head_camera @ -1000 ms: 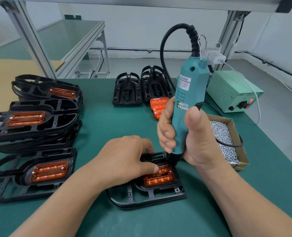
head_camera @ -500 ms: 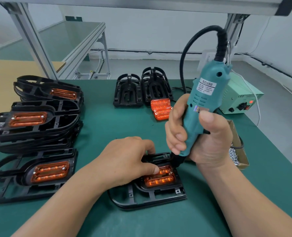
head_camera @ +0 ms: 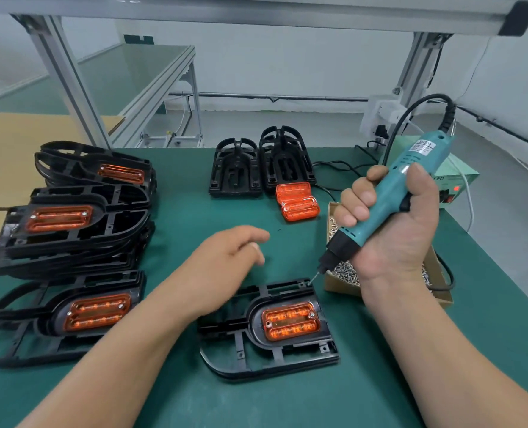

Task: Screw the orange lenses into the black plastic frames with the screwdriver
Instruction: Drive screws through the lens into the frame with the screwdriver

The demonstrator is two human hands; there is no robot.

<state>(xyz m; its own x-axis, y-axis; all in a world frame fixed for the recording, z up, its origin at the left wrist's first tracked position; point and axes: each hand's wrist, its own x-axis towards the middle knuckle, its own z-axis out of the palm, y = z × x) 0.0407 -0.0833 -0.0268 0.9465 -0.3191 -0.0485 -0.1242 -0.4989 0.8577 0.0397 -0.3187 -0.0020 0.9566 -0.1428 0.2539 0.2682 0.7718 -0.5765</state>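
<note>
A black plastic frame (head_camera: 250, 356) lies on the green mat in front of me, with an orange lens (head_camera: 290, 322) seated in it and screw heads at the lens ends. My right hand (head_camera: 392, 230) grips the teal electric screwdriver (head_camera: 389, 196), tilted, its bit tip just above the frame's far right corner. My left hand (head_camera: 225, 261) hovers above the mat behind the frame, fingers relaxed, holding nothing.
Stacks of frames with lenses (head_camera: 71, 223) fill the left side. Two black frames without lenses (head_camera: 259, 165) and loose orange lenses (head_camera: 298, 202) sit at the back. A cardboard box of screws (head_camera: 343, 273) is at the right, a green power unit (head_camera: 454, 183) behind it.
My left hand has lifted off the frame and lens and moved back. My right hand has raised the screwdriver and swung it right, away from the lens.
</note>
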